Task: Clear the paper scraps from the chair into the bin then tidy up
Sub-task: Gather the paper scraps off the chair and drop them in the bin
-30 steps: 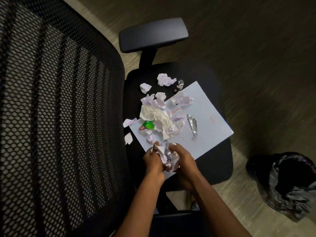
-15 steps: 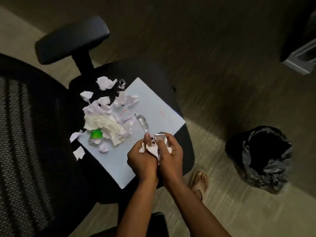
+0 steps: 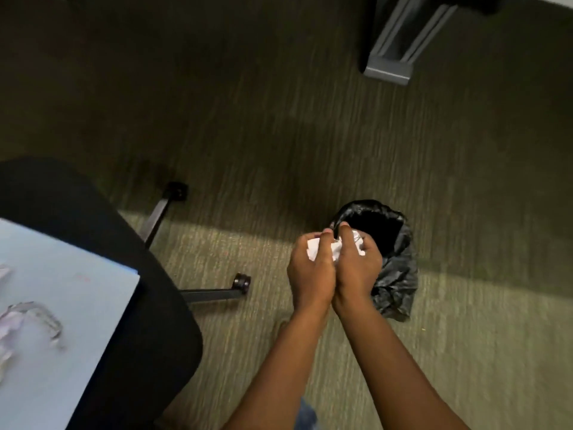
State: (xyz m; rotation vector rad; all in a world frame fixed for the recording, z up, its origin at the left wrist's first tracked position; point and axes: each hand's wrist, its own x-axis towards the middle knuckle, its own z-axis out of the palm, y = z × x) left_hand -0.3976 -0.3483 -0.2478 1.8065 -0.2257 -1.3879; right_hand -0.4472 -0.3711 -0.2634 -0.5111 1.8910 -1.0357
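now my left hand (image 3: 311,276) and right hand (image 3: 357,268) cup white paper scraps (image 3: 336,247) together at the near rim of the black-lined bin (image 3: 398,268), so i judge i should reach farther over its mouth before releasing.

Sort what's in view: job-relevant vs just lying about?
Job:
left hand and right hand, together holding paper scraps
bin
chair
sheet of paper

Lying about:
grey furniture leg
carpet
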